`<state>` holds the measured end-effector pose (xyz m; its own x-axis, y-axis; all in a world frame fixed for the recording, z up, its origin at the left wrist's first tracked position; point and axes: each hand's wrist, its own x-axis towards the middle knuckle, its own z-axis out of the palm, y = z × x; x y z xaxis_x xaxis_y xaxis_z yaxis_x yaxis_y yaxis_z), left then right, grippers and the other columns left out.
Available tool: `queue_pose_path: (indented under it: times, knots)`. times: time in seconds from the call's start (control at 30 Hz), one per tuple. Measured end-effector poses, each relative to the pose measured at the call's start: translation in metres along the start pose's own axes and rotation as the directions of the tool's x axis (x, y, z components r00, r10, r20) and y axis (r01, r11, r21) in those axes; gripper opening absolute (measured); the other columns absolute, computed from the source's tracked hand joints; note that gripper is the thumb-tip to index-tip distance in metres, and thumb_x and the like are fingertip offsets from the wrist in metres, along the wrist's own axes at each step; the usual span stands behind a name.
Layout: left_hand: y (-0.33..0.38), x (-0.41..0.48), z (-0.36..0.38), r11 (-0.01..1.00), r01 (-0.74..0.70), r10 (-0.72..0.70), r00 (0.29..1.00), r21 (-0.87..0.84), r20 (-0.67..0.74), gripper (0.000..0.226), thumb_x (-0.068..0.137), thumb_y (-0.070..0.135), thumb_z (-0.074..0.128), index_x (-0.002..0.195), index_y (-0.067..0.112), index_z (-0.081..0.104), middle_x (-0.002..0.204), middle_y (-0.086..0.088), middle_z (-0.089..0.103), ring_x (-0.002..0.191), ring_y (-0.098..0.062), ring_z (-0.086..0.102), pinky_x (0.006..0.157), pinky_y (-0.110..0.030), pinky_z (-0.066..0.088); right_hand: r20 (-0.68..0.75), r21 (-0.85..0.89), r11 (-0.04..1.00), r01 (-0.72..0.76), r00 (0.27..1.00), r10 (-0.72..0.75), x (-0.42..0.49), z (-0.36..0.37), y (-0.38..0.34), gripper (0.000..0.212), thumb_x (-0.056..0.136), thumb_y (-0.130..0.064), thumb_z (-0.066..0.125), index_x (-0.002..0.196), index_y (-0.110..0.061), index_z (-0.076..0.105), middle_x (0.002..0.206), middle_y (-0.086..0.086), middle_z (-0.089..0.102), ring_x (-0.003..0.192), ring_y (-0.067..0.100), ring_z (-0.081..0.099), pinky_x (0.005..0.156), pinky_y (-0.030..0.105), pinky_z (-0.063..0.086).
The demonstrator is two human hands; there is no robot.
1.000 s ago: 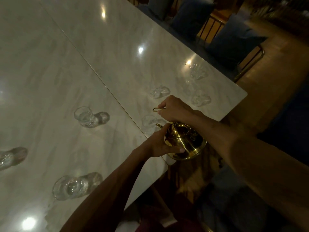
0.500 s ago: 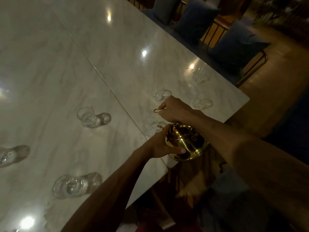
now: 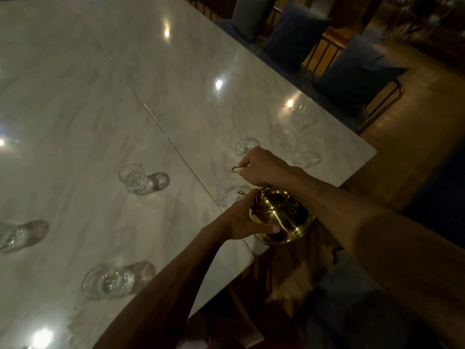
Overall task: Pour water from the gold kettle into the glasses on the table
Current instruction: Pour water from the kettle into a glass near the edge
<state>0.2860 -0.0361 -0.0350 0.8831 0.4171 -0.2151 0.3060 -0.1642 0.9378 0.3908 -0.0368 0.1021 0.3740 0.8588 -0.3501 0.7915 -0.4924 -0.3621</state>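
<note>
The gold kettle [image 3: 281, 217] is tilted over the near edge of the marble table [image 3: 151, 102], its spout over a clear glass [image 3: 227, 191]. My right hand [image 3: 261, 167] grips the kettle's thin handle from above. My left hand [image 3: 244, 220] cups the kettle's rounded body from the left side. Several other clear glasses stand on the table: one [image 3: 134, 178] left of the seam, one [image 3: 240, 143] just beyond my right hand, one [image 3: 305, 157] to its right, one [image 3: 300, 118] farther back, and one [image 3: 105, 282] near the front edge.
A gold seam [image 3: 156, 122] runs diagonally across the tabletop. Another glass [image 3: 15, 235] sits at the far left edge. Blue cushioned chairs [image 3: 352, 74] line the far side. A wooden floor [image 3: 427, 127] lies right of the table.
Both hands and the kettle hold nearly the same pose over the glass. The view has shifted slightly, so the table and glasses sit a little lower and to the right.
</note>
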Motion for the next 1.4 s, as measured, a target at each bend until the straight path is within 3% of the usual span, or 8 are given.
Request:
queue_pose_path:
  times: [0.13,0.5,0.63,0.8,1.0,1.1,1.27,1.4]
  knots:
    - [0.000,0.000,0.000,1.000,-0.001,0.001,1.000,0.002,0.000,0.102,0.078,0.040,0.089,0.159,0.032,0.029,0.153,0.006,0.050,0.136,-0.012,0.049,0.113,-0.036,0.043,-0.006,-0.004,1.000,0.006,1.000,-0.006,-0.001,0.000,0.000,0.027,0.091,-0.025,0.062,0.114,-0.013,0.071,0.112,0.008,0.071,0.100,0.023,0.066,0.087,0.037,0.053]
    - [-0.002,0.000,-0.002,1.000,-0.005,0.005,1.000,0.023,0.010,0.105,0.070,0.053,0.089,0.157,0.036,0.033,0.150,0.011,0.054,0.136,-0.012,0.052,0.111,-0.032,0.044,-0.024,-0.002,1.000,-0.011,1.000,0.011,0.000,0.001,0.003,0.026,0.090,-0.029,0.062,0.107,-0.013,0.074,0.103,0.008,0.073,0.089,0.023,0.069,0.077,0.034,0.054]
    - [-0.001,0.001,-0.004,0.998,-0.006,0.005,1.000,0.055,0.017,0.103,0.074,0.043,0.092,0.157,0.033,0.033,0.150,0.010,0.053,0.138,-0.013,0.052,0.110,-0.029,0.044,-0.056,0.055,0.999,-0.001,0.998,0.004,-0.006,-0.002,0.008,0.030,0.091,-0.026,0.063,0.119,-0.017,0.069,0.116,0.006,0.069,0.097,0.020,0.065,0.079,0.031,0.053]
    - [0.002,0.001,-0.009,0.992,0.000,-0.002,1.000,0.124,0.015,0.111,0.065,0.056,0.091,0.157,0.035,0.033,0.151,0.008,0.052,0.139,-0.017,0.051,0.114,-0.044,0.046,-0.125,0.156,0.988,0.002,0.992,0.017,-0.012,-0.002,0.019,0.035,0.091,-0.027,0.062,0.125,-0.022,0.065,0.128,0.004,0.063,0.103,0.017,0.063,0.081,0.028,0.050]
    - [0.014,0.006,-0.012,0.973,-0.048,0.042,0.999,0.227,0.029,0.110,0.062,0.062,0.090,0.153,0.028,0.037,0.150,0.003,0.054,0.138,-0.020,0.053,0.114,-0.040,0.045,-0.193,0.236,0.970,0.064,0.981,-0.018,-0.018,-0.006,0.035,0.032,0.091,-0.028,0.063,0.122,-0.021,0.067,0.133,0.000,0.061,0.120,0.016,0.056,0.086,0.023,0.042]
    - [0.018,0.012,-0.010,0.950,-0.073,0.078,0.997,0.303,-0.004,0.120,0.050,0.082,0.074,0.150,0.027,0.039,0.148,0.003,0.055,0.135,-0.019,0.054,0.113,-0.048,0.046,-0.229,0.273,0.958,0.091,0.973,-0.027,-0.019,-0.009,0.043,0.033,0.091,-0.027,0.064,0.124,-0.021,0.066,0.133,0.000,0.060,0.121,0.015,0.056,0.087,0.023,0.043]
    - [0.032,0.031,-0.015,0.932,-0.092,0.096,0.995,0.351,0.004,0.124,0.051,0.083,0.070,0.154,0.024,0.032,0.150,0.001,0.053,0.134,-0.020,0.053,0.112,-0.050,0.046,-0.301,0.353,0.925,0.137,0.953,-0.027,-0.011,-0.023,0.059,0.036,0.088,-0.027,0.068,0.124,-0.021,0.066,0.131,0.000,0.062,0.120,0.016,0.057,0.095,0.030,0.049]
    - [0.040,0.059,-0.022,0.926,-0.080,0.084,0.996,0.368,0.004,0.131,0.054,0.080,0.074,0.161,0.025,0.021,0.157,-0.001,0.046,0.139,-0.024,0.050,0.113,-0.051,0.046,-0.365,0.365,0.911,0.194,0.930,-0.052,0.007,-0.039,0.072,0.038,0.086,-0.022,0.071,0.124,-0.019,0.065,0.126,-0.001,0.065,0.111,0.014,0.062,0.087,0.023,0.051]
